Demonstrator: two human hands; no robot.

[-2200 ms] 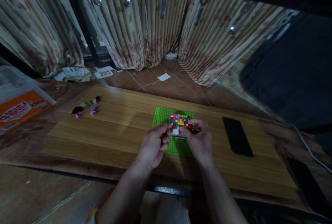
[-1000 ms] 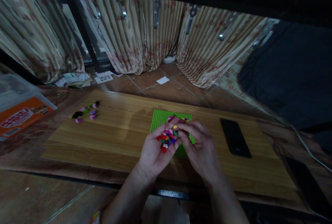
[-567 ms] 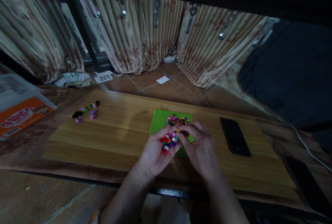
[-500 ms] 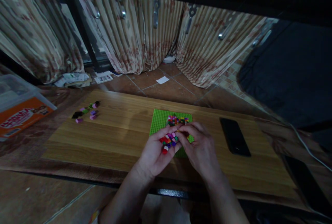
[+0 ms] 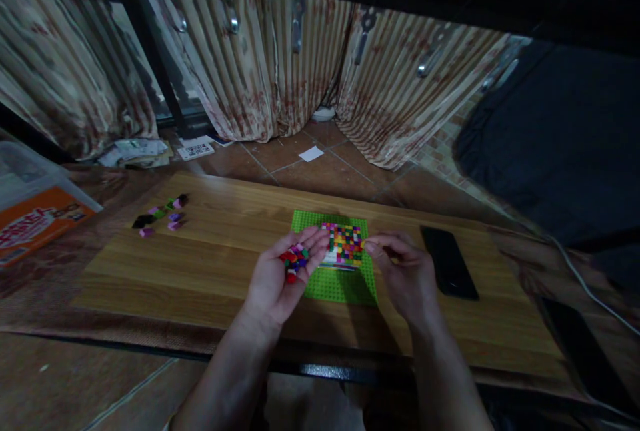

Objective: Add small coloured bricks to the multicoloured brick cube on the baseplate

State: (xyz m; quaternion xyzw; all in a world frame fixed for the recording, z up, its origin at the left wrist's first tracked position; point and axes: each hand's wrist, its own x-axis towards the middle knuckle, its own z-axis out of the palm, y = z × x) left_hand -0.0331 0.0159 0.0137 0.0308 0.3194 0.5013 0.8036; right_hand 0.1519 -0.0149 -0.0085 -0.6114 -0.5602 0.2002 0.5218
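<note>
My left hand (image 5: 270,284), palm up and cupped, holds a small heap of toy bricks (image 5: 295,260) in red, purple, pink, green and white. It hovers over the left edge of a green studded baseplate (image 5: 335,290). Many small coloured bricks (image 5: 346,242) form a dense patch on that plate, with a white strip at its lower left. At the plate's right side, my right hand (image 5: 407,278) pinches a tiny yellowish brick (image 5: 365,244) between thumb and forefinger, close by the patch. My left fingertips hide part of the patch's left edge.
Several loose pink, purple, green and black bricks (image 5: 174,217) lie at the left of the wooden board (image 5: 215,244). A black phone (image 5: 449,263) rests right of my right hand. A clear box with an orange label (image 5: 45,221) stands far left; another dark flat object (image 5: 583,351) is at right.
My hands have moved apart. The left has drawn back leftward with its heap of bricks; the right has shifted right with a brick in its fingertips, uncovering the patch.
</note>
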